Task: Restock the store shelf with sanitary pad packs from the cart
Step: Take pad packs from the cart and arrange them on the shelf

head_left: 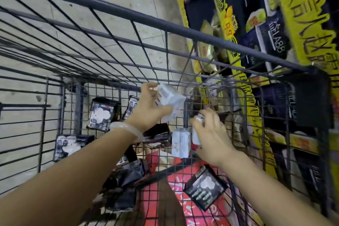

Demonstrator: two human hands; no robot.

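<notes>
Both my arms reach down into a black wire cart. My left hand grips a white sanitary pad pack, lifted above the cart's contents. My right hand curls around a second white pack, mostly hidden by my fingers. Another white pack stands between the two hands. Several black pad packs lie scattered on the cart floor. The store shelf with yellow price strips runs along the right, outside the cart.
Red packaging lies beneath the cart's wire floor. Dark blue product boxes fill the shelf at right. The cart's wire side wall stands between my hands and the shelf. Grey concrete floor stretches beyond the cart at left.
</notes>
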